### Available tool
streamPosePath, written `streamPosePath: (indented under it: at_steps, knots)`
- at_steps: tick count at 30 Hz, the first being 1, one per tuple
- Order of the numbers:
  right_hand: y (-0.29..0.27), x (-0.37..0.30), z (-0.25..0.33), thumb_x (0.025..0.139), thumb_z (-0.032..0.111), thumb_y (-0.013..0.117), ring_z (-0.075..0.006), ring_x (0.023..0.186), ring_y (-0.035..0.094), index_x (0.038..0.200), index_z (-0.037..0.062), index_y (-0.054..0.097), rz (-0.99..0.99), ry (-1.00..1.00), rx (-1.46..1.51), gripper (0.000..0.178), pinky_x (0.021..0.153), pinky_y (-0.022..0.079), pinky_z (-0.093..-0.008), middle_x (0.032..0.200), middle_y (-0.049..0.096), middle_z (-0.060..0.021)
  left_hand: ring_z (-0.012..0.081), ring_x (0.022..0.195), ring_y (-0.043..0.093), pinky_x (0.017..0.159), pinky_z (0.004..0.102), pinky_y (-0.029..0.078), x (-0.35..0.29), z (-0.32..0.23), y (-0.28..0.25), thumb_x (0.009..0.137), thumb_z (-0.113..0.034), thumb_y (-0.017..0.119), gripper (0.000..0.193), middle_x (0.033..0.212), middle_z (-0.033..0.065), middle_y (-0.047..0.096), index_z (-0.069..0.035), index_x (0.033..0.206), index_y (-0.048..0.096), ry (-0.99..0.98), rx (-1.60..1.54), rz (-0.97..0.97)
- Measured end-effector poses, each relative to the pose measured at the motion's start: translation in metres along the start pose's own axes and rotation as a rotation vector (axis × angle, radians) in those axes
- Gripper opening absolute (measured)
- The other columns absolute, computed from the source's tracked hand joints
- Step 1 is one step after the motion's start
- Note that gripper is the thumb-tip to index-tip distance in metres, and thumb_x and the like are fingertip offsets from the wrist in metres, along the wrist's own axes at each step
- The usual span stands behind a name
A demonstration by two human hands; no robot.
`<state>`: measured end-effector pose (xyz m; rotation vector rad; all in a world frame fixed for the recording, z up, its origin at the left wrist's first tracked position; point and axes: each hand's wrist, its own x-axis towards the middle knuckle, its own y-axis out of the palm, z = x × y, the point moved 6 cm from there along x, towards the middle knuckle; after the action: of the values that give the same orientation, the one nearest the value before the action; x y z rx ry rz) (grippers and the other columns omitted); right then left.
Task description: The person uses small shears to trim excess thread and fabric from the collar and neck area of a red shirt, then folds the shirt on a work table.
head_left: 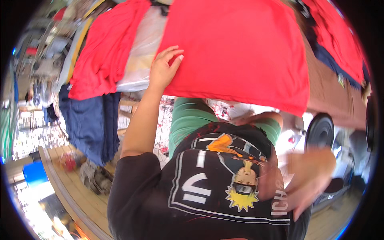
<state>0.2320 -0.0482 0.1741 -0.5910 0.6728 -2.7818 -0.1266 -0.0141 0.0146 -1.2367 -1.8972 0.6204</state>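
A large red cloth (240, 52), which looks like a garment, lies spread over the work surface in front of me, its hem hanging over the near edge. On its left side rests my left hand (165, 66), fingers apart and slightly bent, touching the fabric but not gripping it. My right hand (306, 180) is down at the right side of my body, off the cloth. Motion smears its fingers, so I cannot make out whether it holds anything.
Left of the cloth lies a clear plastic-wrapped bundle (144, 52), then a pile of red garments (110, 48) and dark blue garments (94, 124). At right are brown cloth (336, 94), more red garments (340, 36) and a round black disc (320, 130). Red scraps litter the floor.
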Motion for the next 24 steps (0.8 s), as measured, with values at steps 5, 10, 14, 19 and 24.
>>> streamPosePath:
  at_steps: [5, 10, 14, 19, 24]
  knots:
    - [0.005, 0.016, 0.058, 0.082, 0.018, 0.061, -0.0274, 0.112, 0.058, 0.076, 0.0084, 0.063, 0.187, -0.077, 0.085, 0.011, 0.096, 0.043, -0.0424, 0.122, 0.061, -0.0138, 0.0283, 0.113, 0.057, 0.099, 0.0379, 0.042, -0.005, 0.079, -0.09, 0.082, -0.02, 0.069, 0.028, 0.118, 0.0116, 0.063, -0.007, 0.106, 0.068, -0.028, 0.464, -0.395]
    - [-0.004, 0.008, 0.064, 0.076, 0.017, 0.067, -0.0311, 0.114, 0.057, 0.074, 0.0103, 0.063, 0.152, -0.028, 0.007, 0.009, 0.098, 0.042, -0.0491, 0.126, 0.058, -0.0172, 0.0344, 0.128, 0.039, 0.098, 0.0576, 0.035, -0.043, 0.137, -0.175, 0.077, -0.041, 0.072, 0.06, 0.14, 0.0081, 0.044, -0.014, 0.128, 0.054, -0.674, 0.794, -0.738]
    - [-0.022, 0.0, 0.016, 0.079, 0.032, 0.076, -0.0283, 0.104, 0.061, 0.097, 0.0076, 0.069, 0.045, 0.187, 0.079, 0.031, 0.085, 0.047, -0.0348, 0.122, 0.06, -0.0169, 0.0291, 0.121, 0.051, 0.1, 0.0451, 0.04, -0.056, 0.202, -0.202, 0.078, -0.042, 0.071, 0.062, 0.131, 0.0127, 0.055, -0.007, 0.127, 0.057, -0.979, 0.568, -0.661]
    - [-0.036, -0.006, -0.044, 0.075, 0.026, 0.078, -0.0293, 0.095, 0.063, 0.097, 0.0059, 0.068, -0.116, 0.387, -0.053, 0.031, 0.081, 0.049, -0.037, 0.111, 0.064, -0.015, 0.0286, 0.107, 0.062, 0.093, 0.0349, 0.047, -0.057, 0.295, -0.263, 0.082, -0.035, 0.066, 0.05, 0.116, 0.0162, 0.065, -0.002, 0.119, 0.062, -0.808, 0.181, -0.871]
    - [-0.069, -0.015, -0.079, 0.08, 0.022, 0.073, -0.0276, 0.097, 0.062, 0.096, 0.0017, 0.064, -0.324, 0.687, -0.349, 0.028, 0.086, 0.048, -0.0361, 0.105, 0.064, -0.0105, 0.0306, 0.105, 0.062, 0.092, 0.0375, 0.047, 0.036, 0.173, -0.306, 0.084, -0.034, 0.064, 0.047, 0.113, 0.0176, 0.065, -0.001, 0.117, 0.062, -0.317, 0.532, -0.912]
